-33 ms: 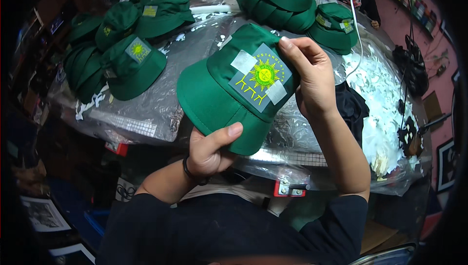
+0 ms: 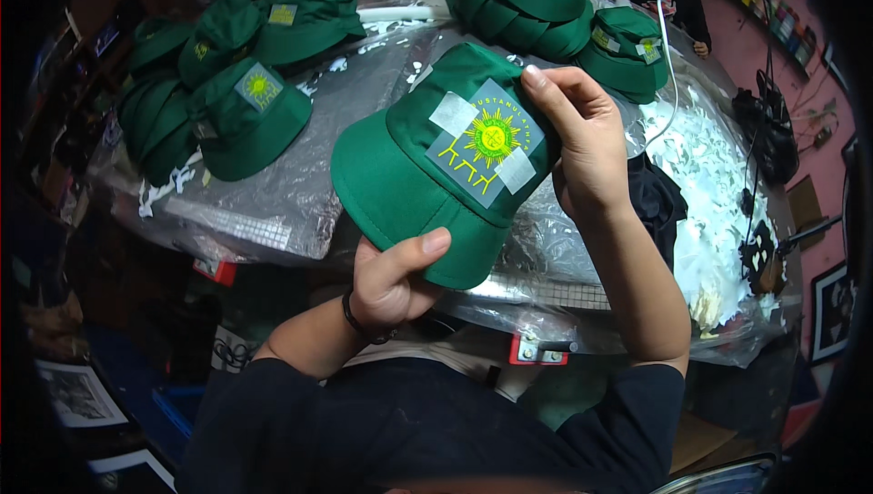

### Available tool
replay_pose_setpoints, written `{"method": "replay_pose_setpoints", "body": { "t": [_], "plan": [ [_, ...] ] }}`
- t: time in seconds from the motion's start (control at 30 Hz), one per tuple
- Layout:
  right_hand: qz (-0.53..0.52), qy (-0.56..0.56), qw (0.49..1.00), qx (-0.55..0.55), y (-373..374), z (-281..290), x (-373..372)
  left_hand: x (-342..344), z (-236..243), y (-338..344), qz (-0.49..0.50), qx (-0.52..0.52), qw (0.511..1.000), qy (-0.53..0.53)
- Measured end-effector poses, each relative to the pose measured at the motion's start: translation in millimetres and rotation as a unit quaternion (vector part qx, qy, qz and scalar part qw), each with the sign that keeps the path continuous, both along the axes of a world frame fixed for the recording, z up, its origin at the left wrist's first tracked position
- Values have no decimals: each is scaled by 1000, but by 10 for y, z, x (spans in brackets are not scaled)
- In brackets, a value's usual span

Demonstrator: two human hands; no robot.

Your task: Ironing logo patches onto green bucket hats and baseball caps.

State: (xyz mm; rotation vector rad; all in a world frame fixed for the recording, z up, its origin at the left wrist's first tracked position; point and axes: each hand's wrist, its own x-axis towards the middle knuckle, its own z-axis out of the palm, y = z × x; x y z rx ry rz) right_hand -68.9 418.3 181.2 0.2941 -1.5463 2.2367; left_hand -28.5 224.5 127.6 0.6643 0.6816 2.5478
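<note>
Between my two hands is a green bucket hat [image 2: 373, 167], tilted above the table, its brim toward the lower left. A dark square transfer sheet [image 2: 488, 187] with a yellow sunburst emblem lies against its side, held by pale strips of tape [image 2: 453, 114]. My left hand [image 2: 393, 280] grips the brim from below, thumb on top. At the crown's right edge, my right hand [image 2: 582, 135] pinches the fabric between thumb and fingers. The right hand's lower fingers are partly hidden behind the hat.
More green hats [image 2: 250, 121] are piled at the left, and another stack [image 2: 536, 3] stands at the back beside a single hat [image 2: 623, 53]. Plastic sheeting [image 2: 382, 71] covers the table. White scraps [image 2: 718, 212] lie at right near a white cable [image 2: 671, 67]. A person [image 2: 677, 8] is at far right.
</note>
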Motion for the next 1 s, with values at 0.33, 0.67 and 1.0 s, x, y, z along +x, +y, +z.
{"method": "replay_pose_setpoints", "body": {
  "t": [0.33,0.67,1.0],
  "plan": [
    [-24,-18,998,54,-264,32,-107,97,-135,-59,8,67,996,-62],
    [-133,88,954,253,-390,7,15,114,-104,-187,-24,123,987,-105],
    [-121,479,593,636,-258,-348,357,83,-257,-251,-36,103,994,-26]
  ]
}}
